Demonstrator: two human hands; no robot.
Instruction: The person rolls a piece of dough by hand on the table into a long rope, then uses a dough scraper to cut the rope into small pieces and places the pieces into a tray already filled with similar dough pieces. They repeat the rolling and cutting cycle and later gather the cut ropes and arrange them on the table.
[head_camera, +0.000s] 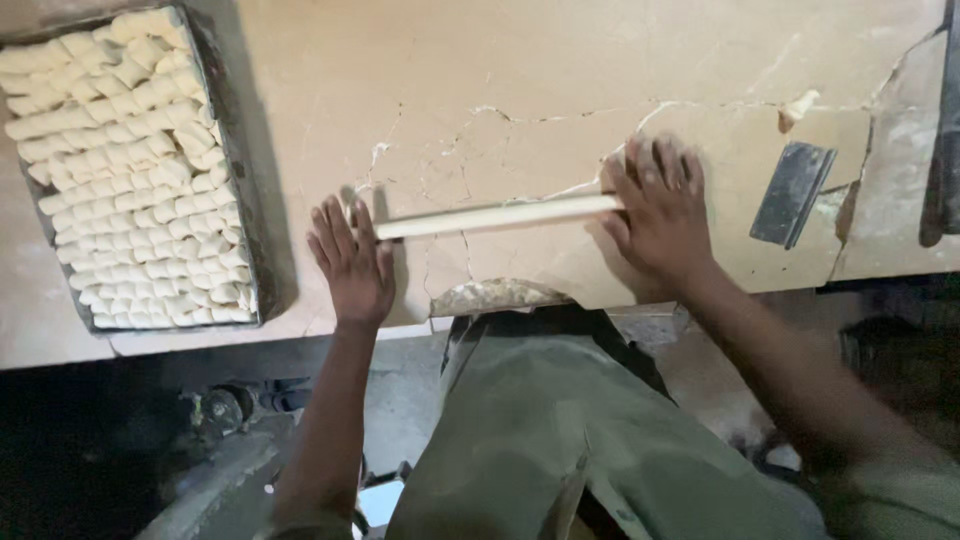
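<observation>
Both hands lie flat and open, palms pressing the ends of a long dough rope (495, 216) mid-frame on the desk (520, 70): left hand (352, 262), right hand (660, 212). Flat palms keep it even. Tray (262, 225) of cut pieces sits upper left, scraper (792, 192) to the right.

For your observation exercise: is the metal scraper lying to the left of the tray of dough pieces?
No. The metal scraper lies at the right of the worktop, beyond the right hand, while the tray sits far left.
</observation>
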